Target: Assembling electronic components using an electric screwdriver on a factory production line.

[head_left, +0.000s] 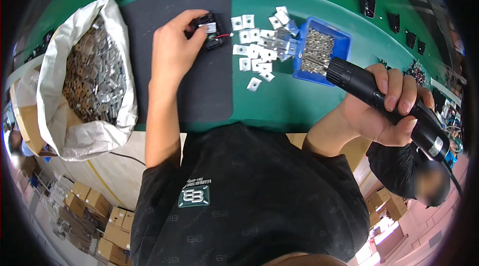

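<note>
The black part (214, 31) is pinched by the left hand (174, 41) at upper centre, the driver (357, 81) gripped by the right hand (374, 125) at right — screws (318, 46) could be spilled if the tray (344, 44) were knocked by the driver.

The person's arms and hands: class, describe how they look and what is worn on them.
Both the left hand and right hand are bare, without gloves. No watch shows on either wrist. The forearms are uncovered below short black sleeves.
</note>
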The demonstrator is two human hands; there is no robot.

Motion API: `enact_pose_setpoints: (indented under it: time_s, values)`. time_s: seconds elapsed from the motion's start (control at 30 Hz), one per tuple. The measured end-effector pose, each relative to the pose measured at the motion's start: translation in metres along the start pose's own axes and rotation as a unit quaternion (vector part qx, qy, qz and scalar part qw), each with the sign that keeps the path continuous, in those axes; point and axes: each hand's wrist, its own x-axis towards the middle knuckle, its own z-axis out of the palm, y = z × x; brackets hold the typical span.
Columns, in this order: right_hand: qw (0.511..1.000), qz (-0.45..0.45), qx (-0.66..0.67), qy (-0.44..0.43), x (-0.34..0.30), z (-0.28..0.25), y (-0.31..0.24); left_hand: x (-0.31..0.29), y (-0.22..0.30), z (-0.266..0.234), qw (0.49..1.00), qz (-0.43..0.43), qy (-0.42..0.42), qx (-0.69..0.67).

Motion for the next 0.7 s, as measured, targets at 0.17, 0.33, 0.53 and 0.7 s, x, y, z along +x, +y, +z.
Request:
enact_pose_setpoints:
  time_s: [0.17, 0.33, 0.53, 0.7]
  values:
    - [0.996, 0.031, 0.059, -0.058, -0.003, 0.023, -0.002, -0.006, 0.010, -0.003, 0.958, 0.277, 0.072, -0.022]
    - [0.990, 0.040, 0.081, -0.105, -0.011, 0.038, -0.004, -0.035, 0.032, 0.021, 0.891, 0.311, -0.141, -0.299]
    - [0.996, 0.039, 0.048, -0.056, -0.019, 0.059, 0.002, -0.043, 0.027, 0.038, 0.880, 0.316, -0.148, -0.322]
    - [0.996, 0.051, 0.053, -0.049, -0.022, 0.064, 0.007, -0.044, 0.027, 0.032, 0.880, 0.331, -0.093, -0.328]
